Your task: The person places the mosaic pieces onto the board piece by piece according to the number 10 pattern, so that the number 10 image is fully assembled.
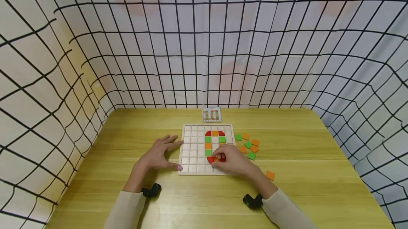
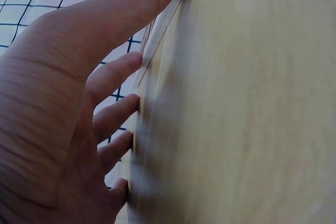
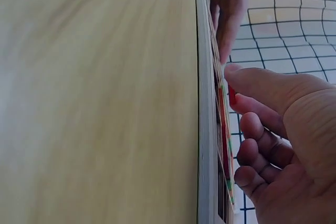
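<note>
A pale wooden grid board (image 1: 192, 153) lies flat, with red, green and orange tiles set in a ring on its right half. Spread along the board's left edge, my left hand (image 1: 157, 154) touches it with thumb and index finger. My right hand (image 1: 232, 159) is over the lower right of the ring, hiding some tiles there. Between its thumb and index finger it pinches a red rounded-corner tile (image 3: 232, 94), seen in the right wrist view. In the head view that red tile (image 1: 210, 159) sits at the ring's lower left corner.
Several loose green and orange tiles (image 1: 248, 144) are scattered right of the board. One orange tile (image 1: 270, 175) lies apart, beside the right forearm. Behind the board is a small pattern card (image 1: 211, 115). Black-gridded white walls (image 1: 204, 45) enclose the wooden table (image 1: 191, 200).
</note>
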